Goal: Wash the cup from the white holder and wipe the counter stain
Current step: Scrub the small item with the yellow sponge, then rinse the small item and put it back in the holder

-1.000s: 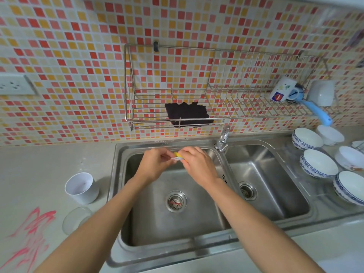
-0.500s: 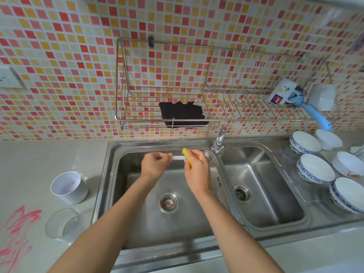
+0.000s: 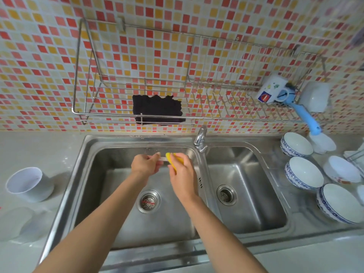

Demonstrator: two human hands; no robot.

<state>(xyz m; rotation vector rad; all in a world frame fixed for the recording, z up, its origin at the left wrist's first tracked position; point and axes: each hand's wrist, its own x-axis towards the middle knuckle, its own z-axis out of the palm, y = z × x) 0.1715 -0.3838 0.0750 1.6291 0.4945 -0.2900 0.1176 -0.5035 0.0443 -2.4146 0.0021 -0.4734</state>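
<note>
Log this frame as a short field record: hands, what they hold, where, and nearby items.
left hand: pinches a small pale item, too hidden to identify
right hand: grips a yellow sponge against that item
place: over the left basin of the sink
holder: white, on the counter left of the sink
wall rack: dark cloth, mug, blue brush
bowls: right of the sink

Glossy steel sink point(image 3: 122, 196), wire rack point(image 3: 197, 117)
</note>
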